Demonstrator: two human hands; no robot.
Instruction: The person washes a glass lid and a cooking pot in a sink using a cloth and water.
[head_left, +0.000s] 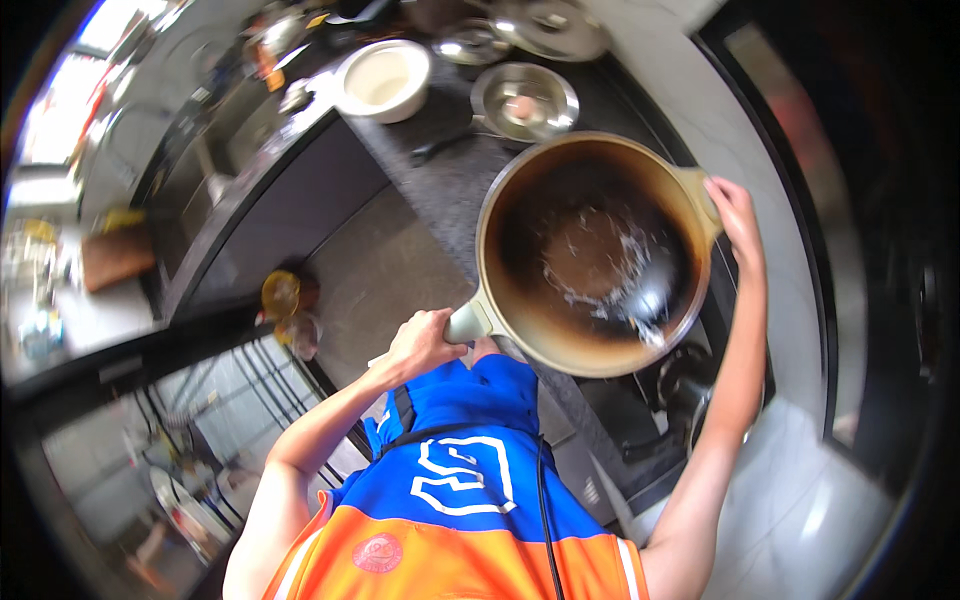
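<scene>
Both my hands hold a large round pan (592, 255) tilted in front of me, its browned inside facing me. Whitish residue or liquid rings its base, with a bright wet-looking patch at the lower right. My left hand (427, 341) is closed around the pale green long handle (470, 321). My right hand (735, 214) grips the small side handle (697, 199) on the far side. The pan is over the edge of a dark stone counter (457, 187); its underside is hidden.
Behind the pan stand a steel pan (525, 101) with a pinkish round thing inside, a white bowl (384, 79) and metal lids (555, 30). More cookware (686, 375) sits at the lower right. A sink (240, 120) lies to the left, above a yellow round object (281, 294) near the floor.
</scene>
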